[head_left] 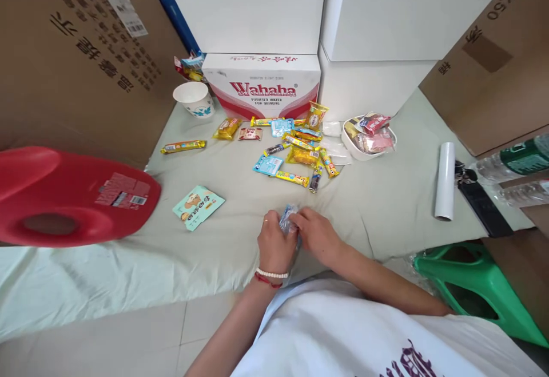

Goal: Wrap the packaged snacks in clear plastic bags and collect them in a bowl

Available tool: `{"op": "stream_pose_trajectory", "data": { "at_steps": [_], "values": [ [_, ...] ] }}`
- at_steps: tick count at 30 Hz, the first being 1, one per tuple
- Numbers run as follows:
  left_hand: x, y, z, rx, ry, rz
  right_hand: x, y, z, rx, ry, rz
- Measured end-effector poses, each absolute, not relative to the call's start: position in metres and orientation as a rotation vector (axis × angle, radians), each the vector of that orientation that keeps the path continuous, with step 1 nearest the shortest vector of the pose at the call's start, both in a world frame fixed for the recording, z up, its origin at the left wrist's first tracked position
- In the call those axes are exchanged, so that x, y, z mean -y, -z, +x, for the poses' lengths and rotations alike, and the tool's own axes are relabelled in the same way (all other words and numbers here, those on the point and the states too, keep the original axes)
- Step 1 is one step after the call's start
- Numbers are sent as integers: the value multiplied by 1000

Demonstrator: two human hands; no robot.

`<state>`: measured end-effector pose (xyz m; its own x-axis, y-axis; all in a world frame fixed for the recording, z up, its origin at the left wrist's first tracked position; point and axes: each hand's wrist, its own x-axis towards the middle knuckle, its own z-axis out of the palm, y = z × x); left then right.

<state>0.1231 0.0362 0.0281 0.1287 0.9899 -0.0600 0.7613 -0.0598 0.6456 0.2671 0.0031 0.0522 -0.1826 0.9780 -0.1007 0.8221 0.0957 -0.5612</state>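
My left hand [274,245] and my right hand [315,233] meet low in the middle of the cloth-covered surface [386,205]. Both are closed on a small clear plastic packet [287,218] with blue print, pinched between their fingers. A bead bracelet and a red string circle my left wrist. Beyond the hands lies a scatter of several wrapped snacks [295,151], mostly yellow and blue. A pale green snack pouch [198,206] rests to the left of my hands.
A white bowl [349,139] with wrapped snacks stands at the right of the scatter. A paper cup [194,98] and a Wahaha box [261,84] sit at the back. A red stool [72,194] is at the left, a white roll [445,179] and a green stool [476,285] at the right.
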Motion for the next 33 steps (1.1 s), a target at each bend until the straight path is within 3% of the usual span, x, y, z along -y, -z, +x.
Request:
{"op": "stream_pose_trajectory", "data": {
  "at_steps": [5,11,17,21,25,33],
  "values": [
    [-23,-39,119,-1327,-821,1569,3,-41,282,1896,-836,-1485],
    [-11,-51,113,-918,-641,1593,3,-38,322,1485,-900,-1627],
    [-11,-15,51,-1250,-711,1582,-32,-81,490,711,-537,-1727],
    [-9,11,17,-1458,-768,1550,-91,-110,579,641,-377,-1903],
    [-3,17,17,-1528,-783,1768,-147,-100,585,832,-359,-2208],
    [12,29,31,-1494,-949,2306,-159,-71,580,972,97,-2432]
  ]
}}
